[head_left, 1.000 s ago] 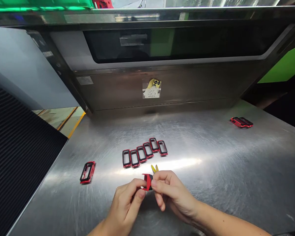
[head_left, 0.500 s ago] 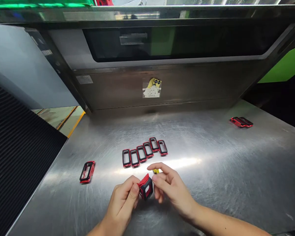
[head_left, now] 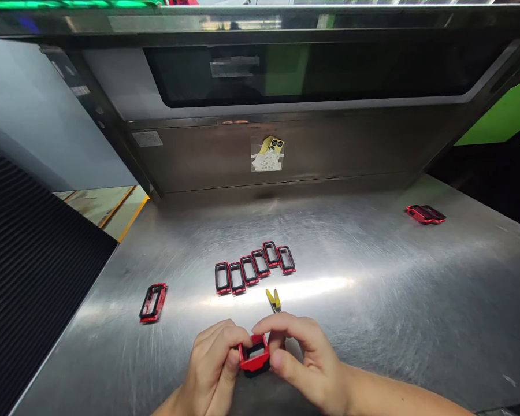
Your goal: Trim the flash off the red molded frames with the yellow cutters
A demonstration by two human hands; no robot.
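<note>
The fingers of the left hand (head_left: 214, 361) pinch the near-left corner of a red-and-black frame (head_left: 255, 364), the thumb at its left side and the index finger bent over the top edge. The fingers of the right hand (head_left: 309, 364) are curled around the other side, the index finger reaching across the far edge and the thumb close to the right edge; whether they press together on it, I cannot tell. The held frame is between both hands, above the near part of the counter (head_left: 364, 335), its red side up and its black part below. Just beyond the right hand, the two yellow ends of a tool (head_left: 274, 301) point away, the rest running behind the fingers, so its grip or rest is unclear. Farther out lies a slanting row of six frames (head_left: 255, 268), black rims up, set close beside one another. Well to the left lies a single frame (head_left: 159, 305), tilted; far to the right lies a red-and-black cluster (head_left: 426, 215), its number of pieces hard to tell. Behind the counter rises a metal panel (head_left: 199, 164) bearing a clear bag (head_left: 267, 155) with yellow and white contents and, at left, a pale label (head_left: 147, 138).
</note>
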